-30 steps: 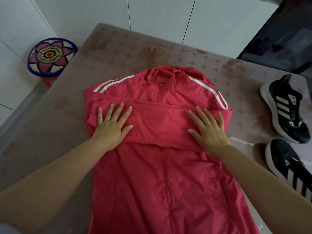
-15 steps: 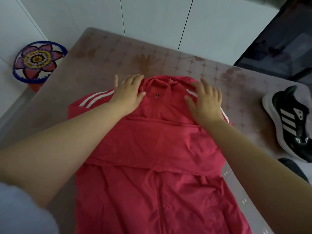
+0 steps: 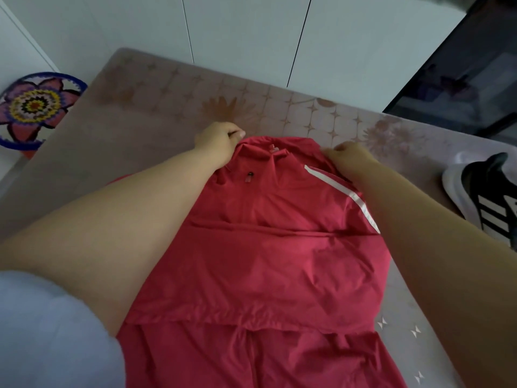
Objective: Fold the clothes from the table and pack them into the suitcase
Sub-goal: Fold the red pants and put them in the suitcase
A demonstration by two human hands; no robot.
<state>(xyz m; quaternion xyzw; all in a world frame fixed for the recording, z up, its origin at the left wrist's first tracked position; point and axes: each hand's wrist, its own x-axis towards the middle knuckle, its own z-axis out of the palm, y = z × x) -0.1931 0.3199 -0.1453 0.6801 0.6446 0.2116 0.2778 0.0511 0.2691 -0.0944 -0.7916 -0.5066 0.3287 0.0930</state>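
I have one view only (wide-angle, worn on the head): it looks forward and steeply down onto the table [image 3: 156,116] from the near side, close in, with the far edge and far left corner in frame.

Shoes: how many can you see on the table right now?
1. A black sneaker with white stripes lies on the table, right of the red jacket, partly cut off by the frame; others may lie out of view.
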